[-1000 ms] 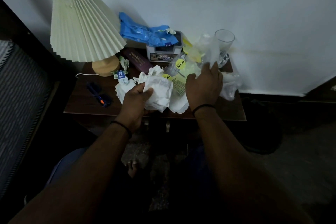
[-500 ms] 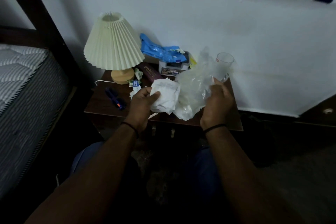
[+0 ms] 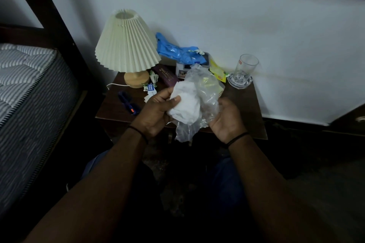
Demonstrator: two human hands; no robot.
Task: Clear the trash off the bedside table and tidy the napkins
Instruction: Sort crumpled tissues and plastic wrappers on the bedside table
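Note:
My left hand (image 3: pixel 156 110) grips a crumpled white napkin (image 3: pixel 184 102) above the front edge of the dark wooden bedside table (image 3: pixel 246 104). My right hand (image 3: pixel 227 119) holds a clear plastic bag (image 3: pixel 205 92), palm up, with the bag's lower end hanging below both hands. The napkin presses against the bag's left side. Still on the table lie a blue plastic wrapper (image 3: pixel 173 49), a yellow packet (image 3: pixel 217 70), small white and green scraps (image 3: pixel 151 86) and a white box (image 3: pixel 182 69).
A pleated cream lamp (image 3: pixel 126 45) stands at the table's back left. A glass on a clear coaster (image 3: pixel 245 69) sits at the back right. A dark maroon case (image 3: pixel 166 76) and a blue and orange tool (image 3: pixel 129 102) lie on the table. A mattress (image 3: pixel 23 92) is at the left.
Both hands lifted the napkin and the plastic bag off the table toward me. My right hand turned palm up under the bag. The view rose and pulled back.

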